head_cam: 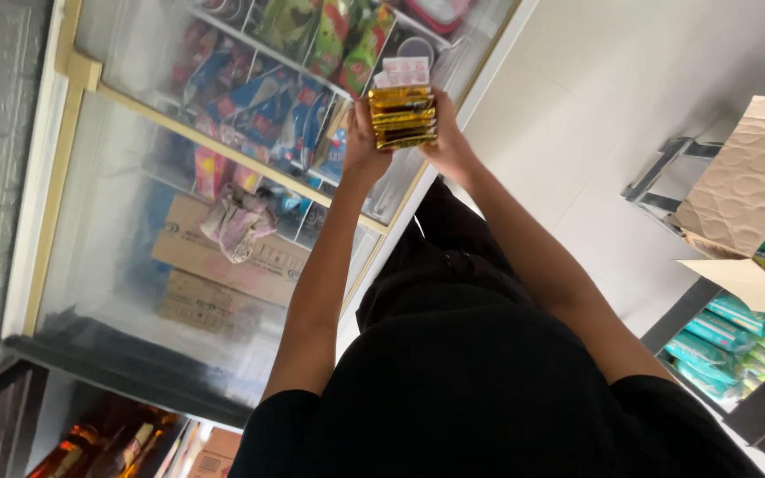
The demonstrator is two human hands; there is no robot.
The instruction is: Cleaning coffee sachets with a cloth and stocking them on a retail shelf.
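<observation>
A stack of gold foil packets (402, 117) is held between both hands above the glass lid of a chest freezer (223, 150), arms stretched out from the body. The left hand (363, 142) clasps the stack's left edge, the right hand (450, 142) its right edge, fingers curled closed around the bundle. The packets lie flat, long axis running from hand to hand; a pink-and-white packet (406, 71) appears to top the pile.

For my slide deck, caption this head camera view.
Both hands, left hand and right hand, grip a stack of gold sachets above a glass-topped chest freezer.
</observation>
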